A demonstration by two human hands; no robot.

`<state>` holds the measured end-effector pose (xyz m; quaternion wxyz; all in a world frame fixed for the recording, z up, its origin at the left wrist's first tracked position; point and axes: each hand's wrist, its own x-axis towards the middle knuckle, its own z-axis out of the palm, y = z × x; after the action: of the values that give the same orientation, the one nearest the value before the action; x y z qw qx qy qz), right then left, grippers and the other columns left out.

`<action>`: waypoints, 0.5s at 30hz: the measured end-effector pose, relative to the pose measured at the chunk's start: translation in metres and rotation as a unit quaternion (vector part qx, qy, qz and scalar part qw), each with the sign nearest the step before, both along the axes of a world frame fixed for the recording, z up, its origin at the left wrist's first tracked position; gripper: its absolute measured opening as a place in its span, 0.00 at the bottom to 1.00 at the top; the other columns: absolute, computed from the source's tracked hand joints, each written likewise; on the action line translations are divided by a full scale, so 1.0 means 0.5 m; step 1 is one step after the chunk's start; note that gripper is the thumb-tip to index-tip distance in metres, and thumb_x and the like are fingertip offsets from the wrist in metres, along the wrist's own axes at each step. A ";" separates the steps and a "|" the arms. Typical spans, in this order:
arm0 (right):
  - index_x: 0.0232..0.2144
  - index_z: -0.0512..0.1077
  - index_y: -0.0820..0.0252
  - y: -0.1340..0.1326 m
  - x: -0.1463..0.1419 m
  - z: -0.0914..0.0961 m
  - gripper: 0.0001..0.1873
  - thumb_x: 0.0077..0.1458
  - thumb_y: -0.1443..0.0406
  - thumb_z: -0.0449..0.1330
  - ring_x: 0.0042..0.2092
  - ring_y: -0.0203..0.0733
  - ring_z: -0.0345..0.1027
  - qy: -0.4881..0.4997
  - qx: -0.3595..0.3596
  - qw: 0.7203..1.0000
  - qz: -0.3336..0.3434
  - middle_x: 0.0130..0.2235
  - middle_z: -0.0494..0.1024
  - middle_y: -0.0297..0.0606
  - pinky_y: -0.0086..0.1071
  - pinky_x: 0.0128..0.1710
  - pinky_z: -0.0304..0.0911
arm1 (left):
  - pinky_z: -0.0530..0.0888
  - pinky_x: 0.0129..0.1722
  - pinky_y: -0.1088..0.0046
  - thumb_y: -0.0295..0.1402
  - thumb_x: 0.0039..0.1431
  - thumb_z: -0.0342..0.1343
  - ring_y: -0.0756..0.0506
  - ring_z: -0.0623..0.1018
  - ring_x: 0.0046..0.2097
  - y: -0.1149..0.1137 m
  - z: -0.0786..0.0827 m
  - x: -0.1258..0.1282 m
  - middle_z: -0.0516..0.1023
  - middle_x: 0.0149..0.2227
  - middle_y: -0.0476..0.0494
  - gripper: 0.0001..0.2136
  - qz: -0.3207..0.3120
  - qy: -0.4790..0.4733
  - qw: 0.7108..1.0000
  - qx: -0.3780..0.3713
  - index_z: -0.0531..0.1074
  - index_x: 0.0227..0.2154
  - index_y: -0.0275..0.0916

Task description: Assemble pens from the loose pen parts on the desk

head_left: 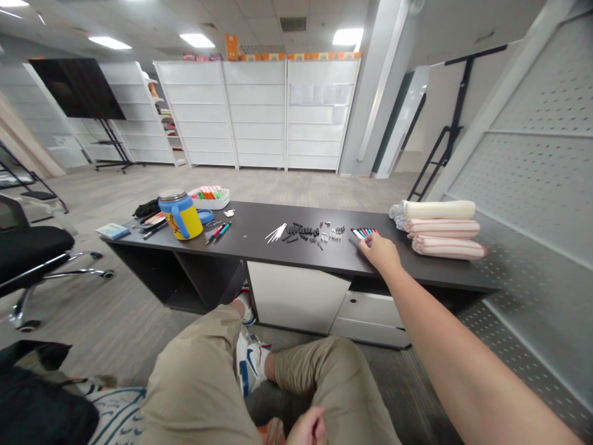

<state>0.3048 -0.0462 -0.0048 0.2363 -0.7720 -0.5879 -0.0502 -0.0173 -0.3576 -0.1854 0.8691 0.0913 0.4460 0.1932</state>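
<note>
The open right hand [377, 252] rests on the tabletop [287, 256], just right of and nearer than a side-by-side row of colored markers [364, 233]; the left hand [308, 428], cut off at the frame's edge, could be open or closed.

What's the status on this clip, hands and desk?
Right hand on black desk, beside coloured marker pens. Left hand low, by khaki trouser leg. Nothing in the way.

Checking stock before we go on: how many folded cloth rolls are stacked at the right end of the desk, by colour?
Cream folded roll: 1
Pink-striped folded roll: 2
Total: 3
Bluish bunched ends at the stack's left are unclear, so not counted.
</note>
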 end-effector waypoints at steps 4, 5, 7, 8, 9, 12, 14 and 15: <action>0.41 0.79 0.58 -0.030 -0.005 -0.003 0.14 0.64 0.54 0.61 0.42 0.53 0.78 0.032 0.011 0.999 -0.015 0.37 0.84 0.46 0.37 0.42 0.63 | 0.75 0.27 0.74 0.44 0.74 0.52 0.51 0.74 0.27 0.015 -0.050 0.023 0.76 0.32 0.46 0.18 -0.018 -0.013 0.999 -0.043 0.75 0.37 0.33; 0.41 0.79 0.57 -0.040 -0.007 -0.004 0.15 0.65 0.54 0.60 0.43 0.52 0.78 0.042 0.016 0.999 -0.022 0.38 0.85 0.46 0.36 0.42 0.63 | 0.63 0.18 0.79 0.46 0.76 0.47 0.54 0.63 0.18 0.013 -0.060 0.024 0.65 0.22 0.52 0.24 -0.003 -0.050 0.997 -0.064 0.69 0.27 0.35; 0.41 0.79 0.56 -0.061 -0.013 -0.005 0.15 0.65 0.54 0.60 0.44 0.51 0.78 0.063 0.026 0.997 -0.036 0.40 0.85 0.45 0.36 0.43 0.64 | 0.47 0.14 0.80 0.47 0.74 0.47 0.55 0.47 0.15 0.006 -0.069 0.020 0.50 0.15 0.57 0.27 0.035 -0.118 0.989 -0.078 0.59 0.19 0.39; 0.41 0.79 0.57 -0.071 -0.016 -0.005 0.15 0.65 0.54 0.60 0.44 0.50 0.78 0.074 0.031 0.996 -0.041 0.40 0.85 0.44 0.35 0.43 0.64 | 0.44 0.15 0.79 0.47 0.72 0.48 0.55 0.44 0.15 0.001 -0.069 0.013 0.47 0.15 0.58 0.27 0.034 -0.154 0.985 -0.075 0.57 0.18 0.40; 0.40 0.80 0.57 -0.080 -0.020 -0.005 0.15 0.64 0.54 0.60 0.44 0.50 0.78 0.085 0.035 0.995 -0.046 0.40 0.85 0.44 0.35 0.43 0.64 | 0.42 0.15 0.79 0.47 0.71 0.49 0.55 0.43 0.15 -0.004 -0.065 0.003 0.46 0.14 0.58 0.27 0.023 -0.187 0.980 -0.065 0.55 0.17 0.40; 0.40 0.80 0.58 -0.096 -0.031 -0.001 0.16 0.63 0.53 0.60 0.44 0.50 0.78 0.118 0.048 0.990 -0.055 0.40 0.85 0.45 0.35 0.44 0.65 | 0.44 0.17 0.78 0.46 0.68 0.52 0.55 0.43 0.15 -0.019 -0.044 -0.032 0.47 0.14 0.57 0.26 -0.039 -0.270 0.962 0.006 0.56 0.17 0.39; 0.40 0.81 0.59 -0.097 -0.036 0.002 0.17 0.63 0.53 0.60 0.44 0.50 0.78 0.138 0.055 0.987 -0.063 0.40 0.85 0.46 0.35 0.45 0.65 | 0.44 0.18 0.76 0.49 0.65 0.56 0.54 0.43 0.15 -0.028 -0.036 -0.050 0.48 0.14 0.57 0.26 -0.085 -0.304 0.946 0.072 0.57 0.17 0.39; 0.39 0.81 0.59 -0.095 -0.038 0.003 0.17 0.62 0.53 0.60 0.43 0.51 0.78 0.147 0.057 0.985 -0.067 0.40 0.85 0.46 0.35 0.44 0.66 | 0.44 0.18 0.75 0.51 0.62 0.57 0.54 0.44 0.15 -0.032 -0.037 -0.054 0.48 0.13 0.57 0.26 -0.112 -0.313 0.937 0.108 0.58 0.17 0.40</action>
<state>0.2859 -0.0935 -0.0031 0.3603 -0.7938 -0.4897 0.0150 -0.0444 -0.3733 -0.2038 0.9657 0.1691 0.1151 0.1602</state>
